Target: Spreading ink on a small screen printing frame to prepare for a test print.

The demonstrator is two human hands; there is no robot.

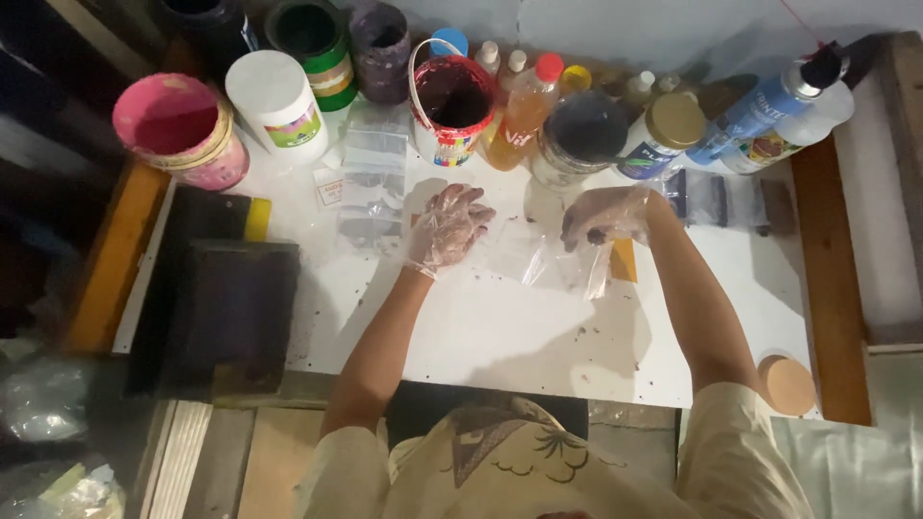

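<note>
Looking down at the white tabletop [500, 336], I see both hands in thin clear plastic gloves near the middle of the frame; my left hand [447, 229] is loosely curled, fingers bent, touching the edge of a small clear plastic bag [527, 252] lying flat between the hands; my right hand [608, 213] is curled, fingertips pinched on the bag's other edge, just right of centre; behind them, along the upper frame, stand a glass jar of dark powder [577, 139], an orange plastic bottle with a red cap [524, 113] and a red-stained white bucket [452, 108]; a round cork lid [786, 384] lies at lower right.
</note>
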